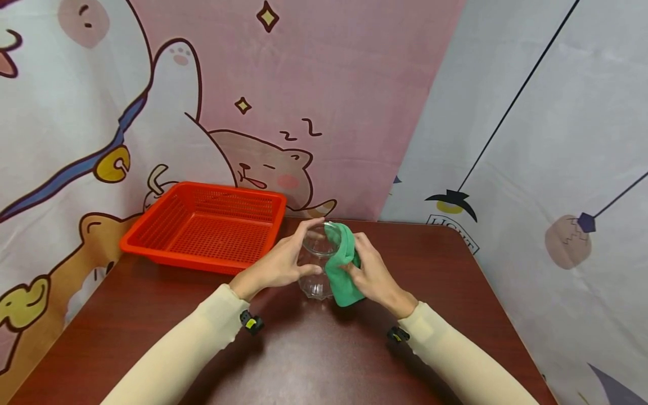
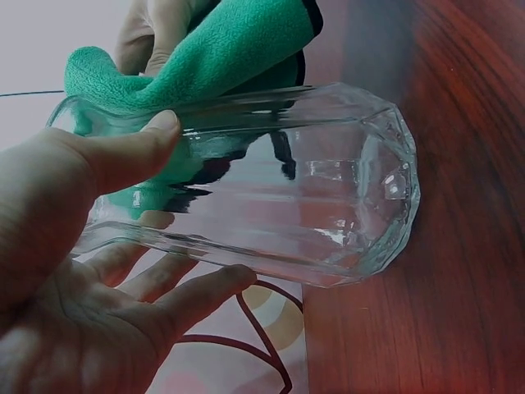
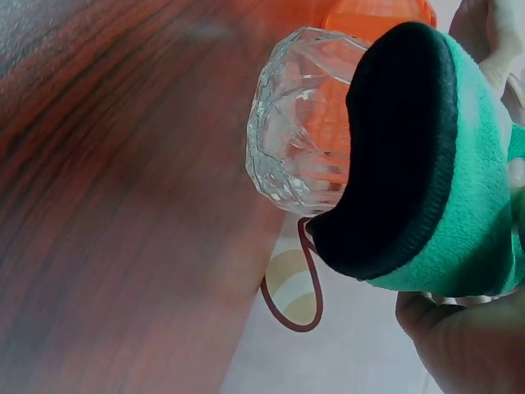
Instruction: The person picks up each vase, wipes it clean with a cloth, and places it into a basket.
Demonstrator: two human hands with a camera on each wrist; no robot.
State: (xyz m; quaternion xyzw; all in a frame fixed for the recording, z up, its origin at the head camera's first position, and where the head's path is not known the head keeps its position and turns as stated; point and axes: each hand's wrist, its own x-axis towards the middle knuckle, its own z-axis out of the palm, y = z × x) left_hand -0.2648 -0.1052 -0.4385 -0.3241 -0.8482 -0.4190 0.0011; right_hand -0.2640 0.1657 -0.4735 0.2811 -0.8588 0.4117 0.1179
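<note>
The left hand (image 1: pixel 283 264) held a clear glass (image 1: pixel 318 264) above the brown bench (image 1: pixel 304 349). Its thumb lay along one side of the glass and its fingers curled under the other side. The wrist views showed the glass tipped over, with its thick bottom pointing down at the bench and its open top turned away from it.

The right hand (image 1: pixel 372 275) gripped a green cloth (image 1: pixel 343 270). The cloth went over the rim and part of it was pushed inside the glass. The rest hung down the outside.

To wipe it well, I think the left hand needed a firm, steady hold, because smooth glass can slip. The right hand would do best to press the cloth against the inside wall and rub all the way round, then reach down to the bottom. Keeping the glass low over the bench seemed wise, so a drop would be a small one.

A red basket (image 1: pixel 202 230) sat on the bench, off to the left.
</note>
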